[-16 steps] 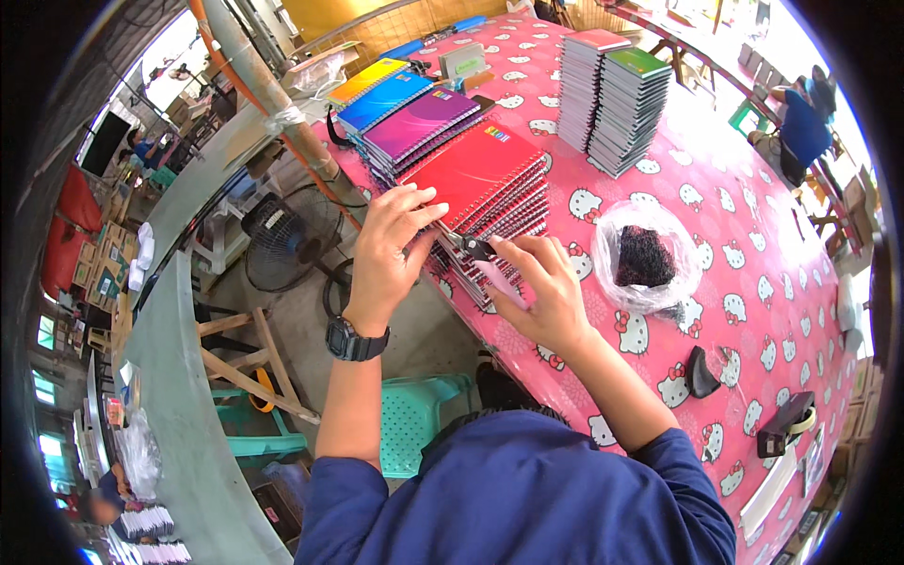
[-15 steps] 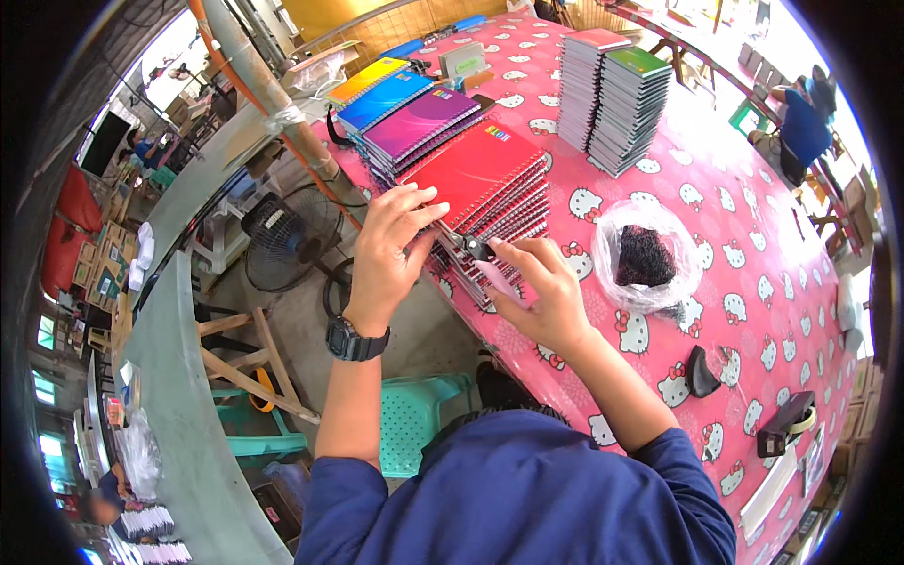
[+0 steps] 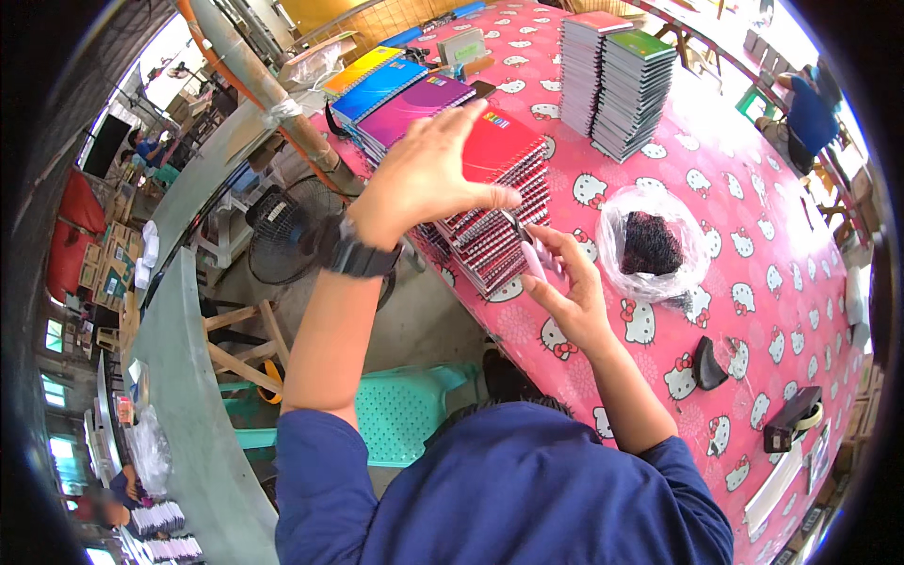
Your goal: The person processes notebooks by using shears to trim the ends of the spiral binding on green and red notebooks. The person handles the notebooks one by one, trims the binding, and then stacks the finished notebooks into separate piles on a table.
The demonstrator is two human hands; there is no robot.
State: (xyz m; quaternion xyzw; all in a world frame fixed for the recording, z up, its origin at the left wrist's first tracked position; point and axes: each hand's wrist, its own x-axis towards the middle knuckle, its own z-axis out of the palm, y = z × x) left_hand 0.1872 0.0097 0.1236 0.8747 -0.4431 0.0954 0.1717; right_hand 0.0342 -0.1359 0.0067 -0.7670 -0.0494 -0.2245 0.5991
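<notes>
A stack of red spiral notebooks (image 3: 501, 149) stands near the table's left edge. My left hand (image 3: 426, 179) is over the stack's left side, fingers stretched out and thumb apart, with nothing gripped. Whether its palm touches the top cover cannot be seen. My right hand (image 3: 576, 294) is closed around pink-handled pliers (image 3: 533, 258) at the stack's near right side. The dark jaws point up toward the notebooks' bound edges, close to my left thumb. Behind my left hand lie purple notebooks (image 3: 400, 118), blue notebooks (image 3: 379, 89) and yellow notebooks (image 3: 361, 71).
Two tall notebook stacks, one green-topped (image 3: 637, 94), stand at the far side. A clear plastic bag (image 3: 610, 259) of black wire pieces lies right of my right hand. Farther right are a black curved object (image 3: 708, 364) and a tape dispenser (image 3: 791, 419). A fan (image 3: 282, 231) stands left.
My left hand has lifted from the stack's near corner and opened, moving up and right over the red cover. My right hand with the pliers has shifted slightly right and down.
</notes>
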